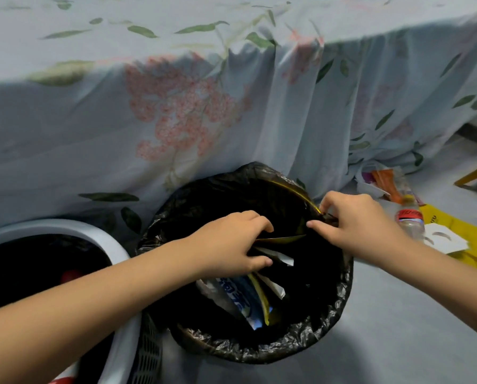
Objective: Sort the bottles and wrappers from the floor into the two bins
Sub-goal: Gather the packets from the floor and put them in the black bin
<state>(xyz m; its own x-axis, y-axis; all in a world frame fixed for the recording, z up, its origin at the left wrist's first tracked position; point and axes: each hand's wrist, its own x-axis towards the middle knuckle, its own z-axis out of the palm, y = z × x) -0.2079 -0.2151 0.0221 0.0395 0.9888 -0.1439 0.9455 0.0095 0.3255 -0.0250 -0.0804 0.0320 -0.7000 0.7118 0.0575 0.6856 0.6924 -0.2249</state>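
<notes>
— So what are the hands doing?
— Left hand (231,242) grips a dark wrapper (281,239); right hand (353,223) pinches the black-lined bin (259,353) rim.
— And beneath them?
— Wrappers (248,297) in that bin; a white bin (74,228) sits left. Beyond the right hand, a bottle (410,221) lies on the floor (398,314).

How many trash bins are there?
2. The black-bagged bin sits in the middle under both hands. The white bin stands at its left, partly cut off by the picture's edge.
</notes>
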